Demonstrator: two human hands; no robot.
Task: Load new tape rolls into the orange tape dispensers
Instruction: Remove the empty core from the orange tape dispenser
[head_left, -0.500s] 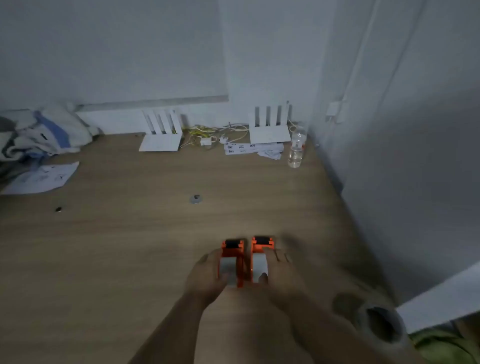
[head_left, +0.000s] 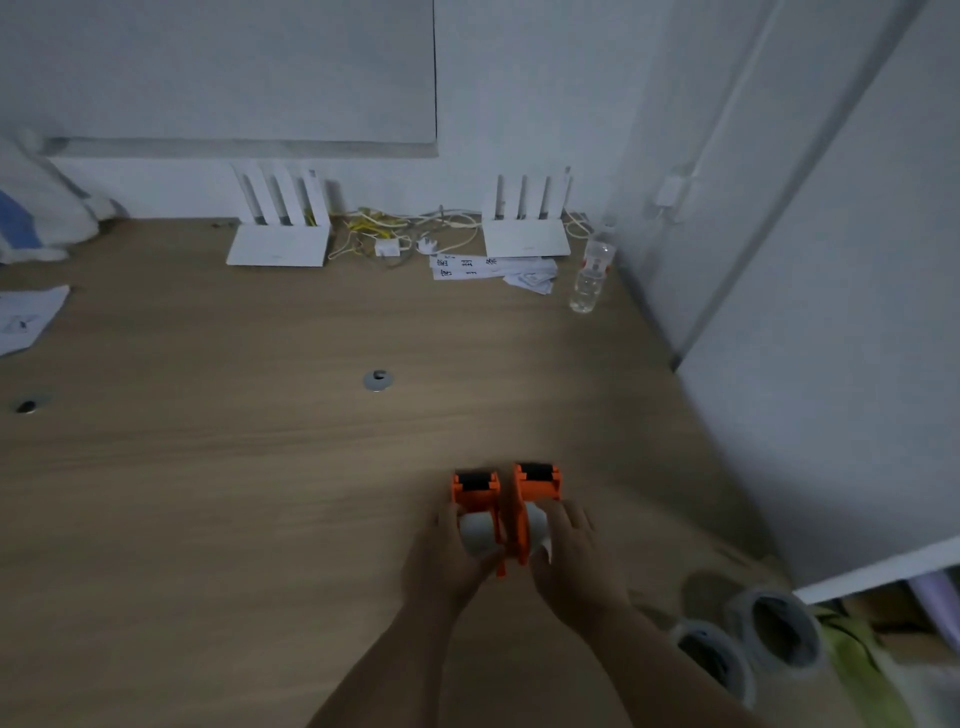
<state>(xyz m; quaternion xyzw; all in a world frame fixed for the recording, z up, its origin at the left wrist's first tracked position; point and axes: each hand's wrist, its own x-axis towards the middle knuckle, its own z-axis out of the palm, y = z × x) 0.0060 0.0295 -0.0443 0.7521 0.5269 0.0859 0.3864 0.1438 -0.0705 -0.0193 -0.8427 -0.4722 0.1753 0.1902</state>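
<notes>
Two orange tape dispensers stand side by side on the wooden table. My left hand (head_left: 441, 561) grips the left dispenser (head_left: 475, 493) around its pale tape roll (head_left: 478, 532). My right hand (head_left: 574, 558) grips the right dispenser (head_left: 537, 483), whose roll (head_left: 537, 525) shows between the fingers and the orange side plate. The two dispensers touch or nearly touch. Two tape rolls lie at the table's front right: one roll (head_left: 714, 657) nearer me and another roll (head_left: 779, 626) beside it.
Two white routers (head_left: 280, 244) (head_left: 527, 236) stand at the back by the wall, with cables (head_left: 395, 234) between them. Paper slips (head_left: 483, 267) and a clear bottle (head_left: 592, 278) lie near the right router. A metal grommet (head_left: 377, 380) sits mid-table. A white cabinet (head_left: 831, 364) bounds the right side.
The view has tilted a little, so a second tape roll now shows at the front right. Both hands stay on the dispensers, with the fingers slightly shifted.
</notes>
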